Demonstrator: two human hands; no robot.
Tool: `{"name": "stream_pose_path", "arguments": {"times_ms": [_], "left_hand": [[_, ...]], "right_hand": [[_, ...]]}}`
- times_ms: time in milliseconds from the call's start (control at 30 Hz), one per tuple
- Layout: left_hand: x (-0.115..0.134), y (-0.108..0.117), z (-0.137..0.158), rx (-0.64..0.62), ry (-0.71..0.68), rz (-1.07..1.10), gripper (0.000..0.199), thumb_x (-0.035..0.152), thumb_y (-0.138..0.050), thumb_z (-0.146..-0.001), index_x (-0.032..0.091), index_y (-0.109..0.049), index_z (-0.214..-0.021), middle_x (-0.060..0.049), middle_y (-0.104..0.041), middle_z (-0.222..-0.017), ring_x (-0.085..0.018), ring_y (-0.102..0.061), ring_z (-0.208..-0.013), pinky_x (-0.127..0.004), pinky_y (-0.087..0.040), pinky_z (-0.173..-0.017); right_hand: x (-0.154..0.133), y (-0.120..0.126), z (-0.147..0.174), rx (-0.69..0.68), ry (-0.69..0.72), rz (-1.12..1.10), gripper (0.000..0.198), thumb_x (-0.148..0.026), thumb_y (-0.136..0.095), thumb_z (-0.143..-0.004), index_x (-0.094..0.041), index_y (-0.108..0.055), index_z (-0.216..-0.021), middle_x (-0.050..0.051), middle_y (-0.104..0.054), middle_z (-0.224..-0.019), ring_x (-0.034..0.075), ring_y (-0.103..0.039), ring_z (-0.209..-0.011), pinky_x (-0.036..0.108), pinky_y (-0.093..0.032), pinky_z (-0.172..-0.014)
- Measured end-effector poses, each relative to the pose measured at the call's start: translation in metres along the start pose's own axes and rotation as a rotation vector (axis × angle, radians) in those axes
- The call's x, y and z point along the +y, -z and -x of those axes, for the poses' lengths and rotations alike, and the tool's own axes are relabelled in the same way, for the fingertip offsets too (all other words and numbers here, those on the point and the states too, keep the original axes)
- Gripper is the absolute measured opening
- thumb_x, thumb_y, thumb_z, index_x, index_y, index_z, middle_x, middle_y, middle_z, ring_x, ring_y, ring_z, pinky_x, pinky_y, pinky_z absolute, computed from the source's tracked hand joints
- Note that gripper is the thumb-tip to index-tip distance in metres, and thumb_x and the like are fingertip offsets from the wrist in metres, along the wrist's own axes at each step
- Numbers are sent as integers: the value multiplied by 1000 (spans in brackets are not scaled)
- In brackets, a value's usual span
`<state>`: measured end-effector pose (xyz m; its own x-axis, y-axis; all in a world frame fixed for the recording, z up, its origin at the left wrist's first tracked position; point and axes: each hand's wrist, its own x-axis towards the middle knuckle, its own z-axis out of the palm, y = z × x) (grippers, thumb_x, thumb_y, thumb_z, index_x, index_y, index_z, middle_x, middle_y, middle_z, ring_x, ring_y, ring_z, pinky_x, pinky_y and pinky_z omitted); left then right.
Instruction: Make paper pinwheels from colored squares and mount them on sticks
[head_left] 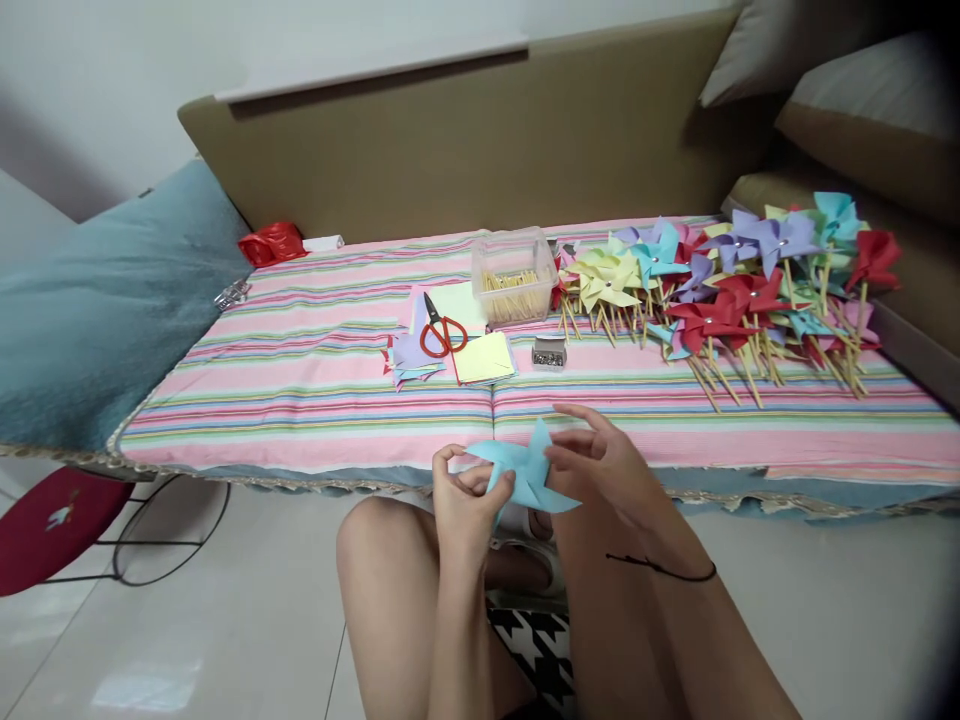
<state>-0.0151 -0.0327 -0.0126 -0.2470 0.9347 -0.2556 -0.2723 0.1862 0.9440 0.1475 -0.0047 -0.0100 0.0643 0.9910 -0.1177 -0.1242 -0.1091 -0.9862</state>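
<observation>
Above my knees is a light blue paper pinwheel [528, 474] with its blades folded toward the middle. My left hand [469, 500] pinches it at the left side, thumb on top. At its right edge my right hand [600, 455] has its fingers apart, close to or touching a blade; I cannot tell which. Beyond my hands, a small box of pins [549, 354] sits on the striped cloth [337, 400]. Red-handled scissors [442, 335] lie on stacked coloured paper squares [484, 358].
A clear plastic box [514, 277] holds many short wooden sticks. Finished pinwheels on sticks [709, 320] are heaped at the right. A red plastic bag [272, 243] lies back left, with a clear crumpled item [233, 294] nearby. A red stool [64, 525] stands at lower left.
</observation>
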Motion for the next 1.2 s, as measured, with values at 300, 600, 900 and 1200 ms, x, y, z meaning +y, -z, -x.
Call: {"name": "stream_pose_path", "arguments": {"times_ms": [300,600,900,1200], "left_hand": [[-9,0,-25,177,-26,60,57,18,-77,-59,24,-33,-94,4,-67,-56,-8,-56,-44,-19,-42,-54],[-20,-3,-42,224,26,35,55,22,-77,-59,24,-34,-93,5,-65,-54,-9,-54,-45,-19,-39,-53],[-28,-2,-50,225,59,36,57,27,-80,-57,24,-36,-92,6,-63,-53,-10,-56,-49,-20,-40,-56],[-21,-1,-45,228,21,58,55,22,-78,-58,23,-34,-92,5,-66,-56,-9,-56,-47,-20,-41,-56]], "right_hand": [[18,37,-140,170,530,949,14,-22,-61,-77,-20,-71,-67,8,-68,-90,29,-56,-99,49,-39,-92],[40,26,-194,-48,628,1303,22,-19,-60,-78,-22,-69,-58,3,-64,-119,37,-30,-129,62,-13,-103],[39,22,-198,-73,640,1309,27,-14,-51,-80,-20,-66,-59,3,-65,-118,36,-32,-127,60,-14,-104],[35,43,-149,243,683,1201,16,-22,-56,-81,-21,-63,-67,5,-67,-112,33,-38,-123,50,-28,-100]]}}
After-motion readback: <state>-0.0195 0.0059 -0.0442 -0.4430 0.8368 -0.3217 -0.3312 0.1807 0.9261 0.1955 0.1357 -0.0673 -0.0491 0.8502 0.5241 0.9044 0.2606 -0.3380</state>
